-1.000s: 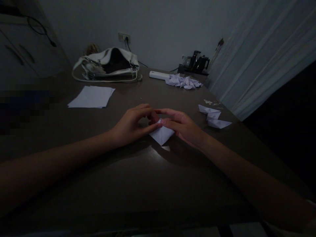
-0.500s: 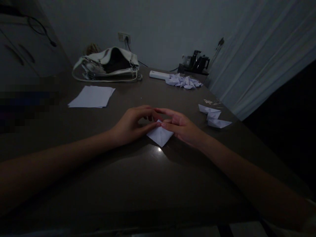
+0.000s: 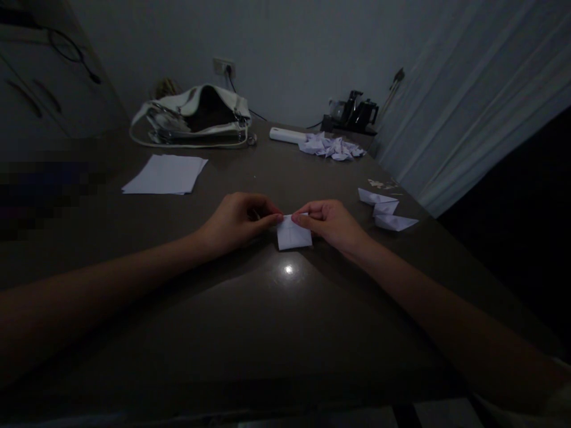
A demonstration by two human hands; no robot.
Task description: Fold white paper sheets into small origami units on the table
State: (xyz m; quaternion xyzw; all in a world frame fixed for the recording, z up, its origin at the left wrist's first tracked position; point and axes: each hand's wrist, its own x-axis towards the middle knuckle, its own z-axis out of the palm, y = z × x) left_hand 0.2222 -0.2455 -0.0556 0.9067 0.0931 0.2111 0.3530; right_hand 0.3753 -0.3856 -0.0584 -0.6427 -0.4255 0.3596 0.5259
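Between my hands is a small folded paper [image 3: 294,235], white and roughly square, with a straight edge toward me and faint creases on its face. My left hand [image 3: 238,223] pinches its upper left corner between thumb and fingers. At the upper right, my right hand [image 3: 332,224] grips the same paper, thumb on the near face. The fingers behind the paper are partly hidden. To the right of my right hand lie a few folded paper pieces [image 3: 387,211] with pointed ends.
A stack of white sheets [image 3: 165,175] lies at the left. A white handbag [image 3: 196,116] stands at the back of the dark table [image 3: 250,333]. Farther right are a white bar-shaped object [image 3: 288,135], a heap of folded papers [image 3: 332,146] and a black kettle [image 3: 366,114].
The paper has turned from a diamond with its point toward me to a square with a flat near edge. Both hands now hold its upper corners, slightly farther apart.
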